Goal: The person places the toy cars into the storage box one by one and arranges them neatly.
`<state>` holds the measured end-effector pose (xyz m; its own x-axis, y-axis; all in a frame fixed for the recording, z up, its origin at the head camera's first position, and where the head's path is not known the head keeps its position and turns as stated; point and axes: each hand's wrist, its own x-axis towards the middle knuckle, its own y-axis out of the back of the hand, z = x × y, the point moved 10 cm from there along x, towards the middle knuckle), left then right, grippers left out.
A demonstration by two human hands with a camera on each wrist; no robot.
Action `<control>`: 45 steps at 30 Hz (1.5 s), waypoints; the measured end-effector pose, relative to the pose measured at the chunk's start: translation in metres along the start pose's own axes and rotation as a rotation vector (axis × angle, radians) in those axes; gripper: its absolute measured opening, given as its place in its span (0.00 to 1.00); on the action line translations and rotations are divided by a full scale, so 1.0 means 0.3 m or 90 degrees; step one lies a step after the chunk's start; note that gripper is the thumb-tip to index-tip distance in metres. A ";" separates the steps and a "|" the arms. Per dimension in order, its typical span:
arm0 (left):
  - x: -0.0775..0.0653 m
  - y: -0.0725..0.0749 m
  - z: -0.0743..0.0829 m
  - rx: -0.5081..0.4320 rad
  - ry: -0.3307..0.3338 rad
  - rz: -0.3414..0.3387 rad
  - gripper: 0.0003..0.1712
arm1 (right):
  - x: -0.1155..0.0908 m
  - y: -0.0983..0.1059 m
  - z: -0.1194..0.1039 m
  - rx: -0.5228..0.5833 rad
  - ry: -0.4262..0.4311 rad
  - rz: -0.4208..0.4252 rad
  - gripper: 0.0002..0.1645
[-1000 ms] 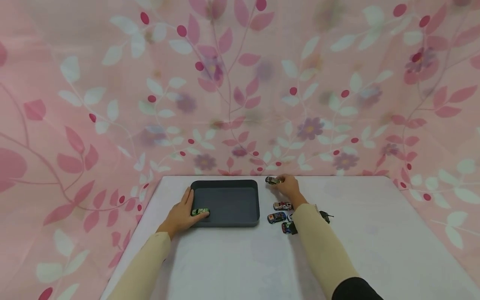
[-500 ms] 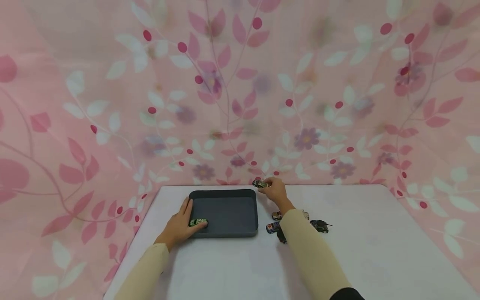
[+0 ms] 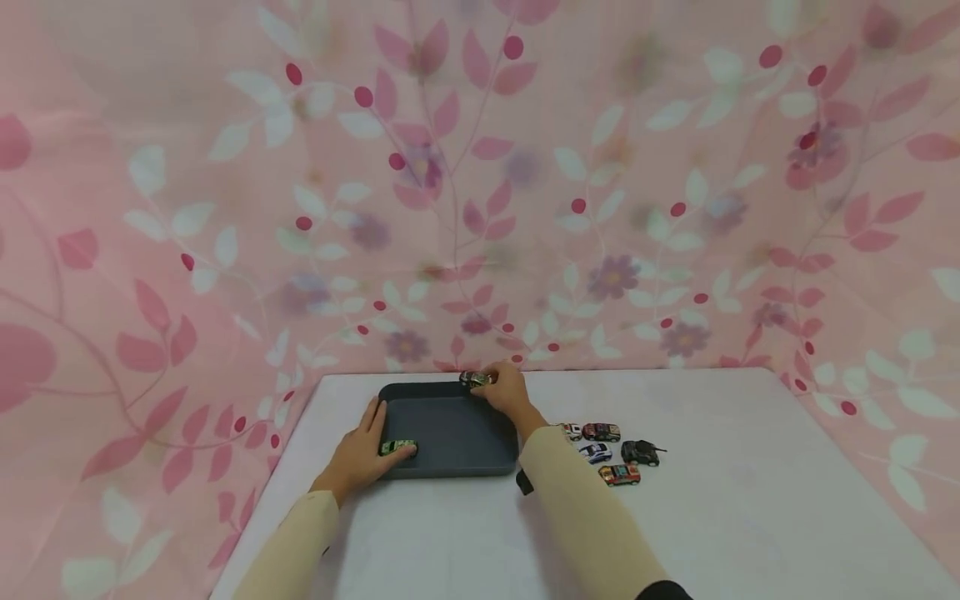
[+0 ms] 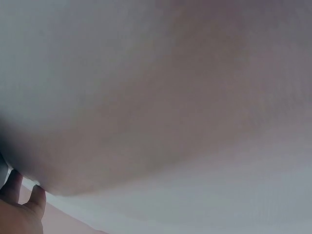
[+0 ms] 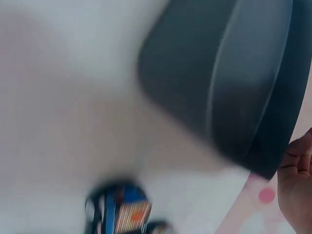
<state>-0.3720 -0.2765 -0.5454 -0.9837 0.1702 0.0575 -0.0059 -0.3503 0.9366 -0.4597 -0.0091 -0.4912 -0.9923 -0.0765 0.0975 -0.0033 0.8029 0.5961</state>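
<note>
"In the head view, what are your hands doing?"

"My right hand (image 3: 510,392) is pinching a dark toy car (image 3: 474,380) at the far rim of the grey tray (image 3: 457,433). My left hand (image 3: 358,452) is lying with its fingers extended along the tray's left side, its thumb touching the green car (image 3: 393,446)."

"Which step are you on?"

"I'm judging it the placing step. The next move is probably calling for lowering the pinched car inside the rim, then loosening my fingers."

"And the containers?"

"Only the green car is showing on the tray floor, near the left wall. Others are standing on the desk (image 3: 712,517), including a vehicle with a thin barrel (image 3: 640,452)."

"The left wrist view?"

"It's mostly showing the desk; two of my fingers are standing apart in the corner."

"The right wrist view?"

"The tray is filling the upper right, and a blurred blue-and-orange car (image 5: 127,210) is sitting below. My pinched car isn't showing there."
</note>
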 end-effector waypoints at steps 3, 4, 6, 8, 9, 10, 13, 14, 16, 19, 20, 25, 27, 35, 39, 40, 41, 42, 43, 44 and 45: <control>-0.004 0.011 0.004 0.000 0.003 0.000 0.65 | -0.012 -0.065 -0.035 -0.007 0.023 -0.027 0.20; -0.004 0.015 0.007 0.000 0.004 0.000 0.65 | -0.016 -0.083 -0.043 -0.006 0.025 -0.036 0.19; -0.005 0.016 0.010 -0.003 0.004 -0.003 0.65 | -0.023 -0.124 -0.046 -0.008 0.024 -0.051 0.19; -0.006 0.015 0.011 -0.003 0.006 -0.004 0.65 | -0.032 -0.160 -0.047 -0.010 0.024 -0.064 0.19; -0.003 0.012 0.013 -0.002 0.005 -0.007 0.64 | -0.037 -0.176 -0.044 -0.010 0.021 -0.071 0.20; -0.001 0.008 0.013 -0.002 0.007 -0.010 0.64 | -0.040 -0.192 -0.041 -0.008 0.019 -0.078 0.19; 0.001 0.004 0.011 -0.001 0.011 -0.009 0.65 | -0.050 -0.236 -0.045 -0.012 0.026 -0.096 0.19; 0.001 0.003 0.010 0.000 0.011 -0.008 0.65 | -0.052 -0.250 -0.048 -0.016 0.028 -0.102 0.19; 0.004 -0.002 0.008 0.003 0.010 -0.007 0.65 | -0.054 -0.275 -0.054 -0.018 0.031 -0.111 0.19; 0.006 -0.012 0.007 0.004 0.009 -0.011 0.65 | -0.060 -0.316 -0.062 -0.023 0.032 -0.127 0.18; 0.006 -0.014 0.007 0.003 0.009 -0.013 0.65 | -0.062 -0.330 -0.066 -0.026 0.034 -0.132 0.17; 0.001 -0.007 0.005 -0.001 0.010 -0.001 0.66 | -0.070 -0.399 -0.098 -0.048 0.063 -0.153 0.16; -0.001 0.003 0.008 -0.005 0.003 0.014 0.65 | -0.072 -0.417 -0.116 -0.054 0.077 -0.154 0.16; 0.003 -0.005 0.004 -0.003 -0.002 0.014 0.63 | -0.089 -0.443 -0.146 -0.065 0.084 -0.161 0.16; 0.006 0.004 0.003 -0.005 0.000 0.027 0.63 | -0.088 -0.446 -0.141 -0.078 0.075 -0.145 0.18; 0.006 0.005 0.003 -0.001 0.000 0.030 0.62 | -0.088 -0.447 -0.139 -0.080 0.069 -0.142 0.18; 0.007 0.004 0.004 0.004 0.000 0.031 0.62 | -0.088 -0.448 -0.136 -0.079 0.062 -0.139 0.19; 0.007 0.004 0.004 0.007 -0.001 0.032 0.62 | -0.089 -0.449 -0.133 -0.078 0.055 -0.138 0.19; 0.006 0.003 0.004 0.011 -0.001 0.032 0.62 | -0.089 -0.451 -0.130 -0.078 0.049 -0.138 0.19; 0.006 0.002 0.004 0.011 -0.001 0.032 0.62 | -0.090 -0.454 -0.128 -0.075 0.043 -0.139 0.20; 0.004 0.001 0.004 0.011 0.000 0.031 0.62 | -0.090 -0.457 -0.125 -0.072 0.036 -0.141 0.20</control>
<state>-0.3731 -0.2753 -0.5448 -0.9827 0.1532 0.1037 0.0457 -0.3420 0.9386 -0.4277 -0.1391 -0.5457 -0.9603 -0.2788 -0.0026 -0.2027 0.6919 0.6930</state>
